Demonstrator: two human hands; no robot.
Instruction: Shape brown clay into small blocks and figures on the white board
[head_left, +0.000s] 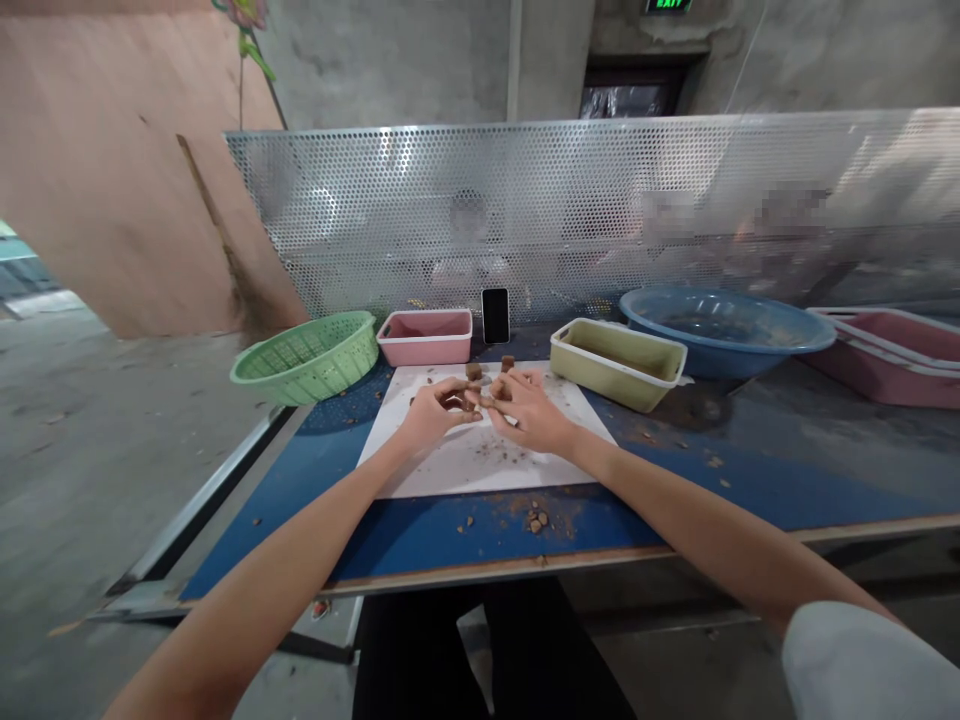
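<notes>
Over a white board (420,470), my left hand (439,412) and my right hand (529,410) meet with their fingers bent inward. Between the fingertips of both is a small brown clay-like piece (480,401), mostly covered by the fingers, so its shape is unclear. Just beyond the hands, a brown block (473,371) and a second brown block (508,363) sit at the board's far side. Brown crumbs are scattered over the board beneath and around my hands.
A green basket (307,360), pink bin (426,338), upright phone (496,316), yellow-green bin (616,362), blue basin (720,325) and stacked pink bins (892,350) line the table's back. Behind them stands a perforated metal panel (420,190). Brown bits (537,521) lie near the front edge.
</notes>
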